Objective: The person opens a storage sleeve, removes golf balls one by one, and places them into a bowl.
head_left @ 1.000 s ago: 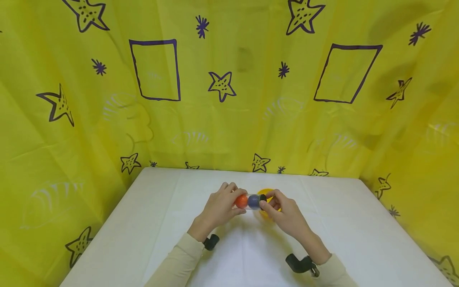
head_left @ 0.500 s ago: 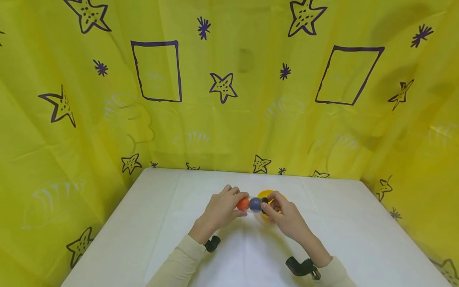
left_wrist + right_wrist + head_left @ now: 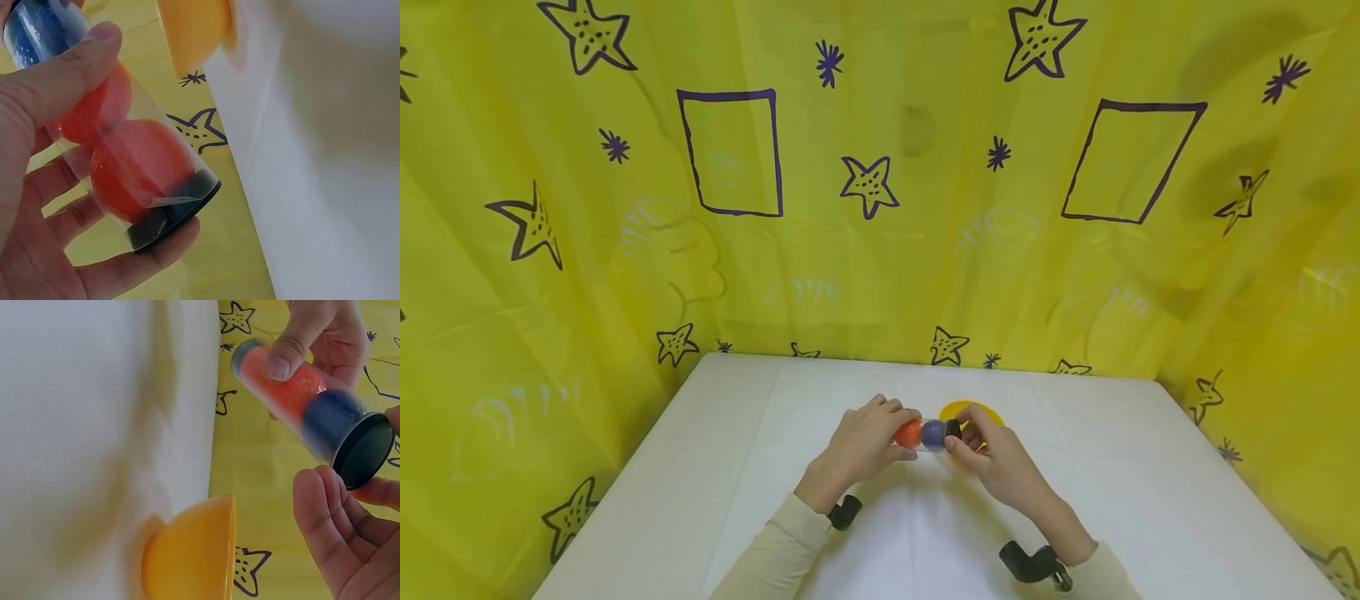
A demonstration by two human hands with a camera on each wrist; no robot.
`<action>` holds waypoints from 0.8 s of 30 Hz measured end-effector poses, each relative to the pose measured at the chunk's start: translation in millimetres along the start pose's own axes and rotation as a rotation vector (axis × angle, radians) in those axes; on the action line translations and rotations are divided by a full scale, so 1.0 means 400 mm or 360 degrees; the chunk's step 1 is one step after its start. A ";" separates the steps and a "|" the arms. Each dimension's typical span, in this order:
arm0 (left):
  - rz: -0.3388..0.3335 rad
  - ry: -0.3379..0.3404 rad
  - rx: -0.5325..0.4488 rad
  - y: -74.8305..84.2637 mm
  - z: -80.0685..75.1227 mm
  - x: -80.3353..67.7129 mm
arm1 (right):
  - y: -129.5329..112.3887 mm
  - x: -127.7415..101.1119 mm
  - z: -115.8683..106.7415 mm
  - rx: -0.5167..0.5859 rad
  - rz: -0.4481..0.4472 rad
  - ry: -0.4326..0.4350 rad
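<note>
Plastic tube, probably light, slick — gripped by left hand, pinched at black cap by right hand — best held there.

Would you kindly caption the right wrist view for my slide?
Left hand and right hand hold a clear tube of colored balls near a yellow bowl.

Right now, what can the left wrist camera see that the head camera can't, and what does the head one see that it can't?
Only the left wrist view: a second orange ball and the black cap next to it, at that end of the tube.

Only the head view: the sleeves, the black wrist mounts and the drawn boxes.

Both: the left hand holding the clear tube, a blue ball, the yellow bowl, white table and starry yellow curtain.
</note>
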State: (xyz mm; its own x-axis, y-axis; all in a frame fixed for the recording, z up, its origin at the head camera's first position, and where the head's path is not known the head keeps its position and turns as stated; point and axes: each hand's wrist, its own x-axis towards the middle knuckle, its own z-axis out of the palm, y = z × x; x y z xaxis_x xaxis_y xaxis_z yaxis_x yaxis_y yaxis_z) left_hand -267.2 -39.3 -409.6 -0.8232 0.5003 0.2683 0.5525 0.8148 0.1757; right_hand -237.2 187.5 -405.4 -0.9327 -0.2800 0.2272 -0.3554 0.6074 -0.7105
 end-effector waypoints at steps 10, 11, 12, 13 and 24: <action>0.0045 -0.0075 -0.0087 -0.011 0.002 -0.003 | 0.012 -0.005 0.002 -0.0090 -0.0131 -0.0041; 0.0048 -0.0090 -0.0104 -0.014 0.003 -0.004 | 0.015 -0.005 0.002 -0.0088 -0.0151 -0.0050; 0.0053 -0.0106 -0.0116 -0.018 0.004 -0.004 | 0.018 -0.005 0.003 -0.0083 -0.0180 -0.0059; 0.0053 -0.0125 -0.0131 -0.022 0.006 -0.004 | 0.020 -0.005 0.004 -0.0080 -0.0214 -0.0065; 0.0018 -0.0147 -0.0262 -0.075 -0.004 -0.002 | 0.012 -0.004 0.005 0.0024 -0.0306 -0.0084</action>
State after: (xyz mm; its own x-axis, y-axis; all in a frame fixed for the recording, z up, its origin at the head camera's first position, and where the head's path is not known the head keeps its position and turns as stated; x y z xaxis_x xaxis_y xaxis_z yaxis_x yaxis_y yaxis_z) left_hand -283.0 -64.7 -413.4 -0.8210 0.5402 0.1847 0.5697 0.7536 0.3279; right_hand -237.4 189.2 -410.5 -0.8432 -0.4286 0.3246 -0.5252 0.5277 -0.6675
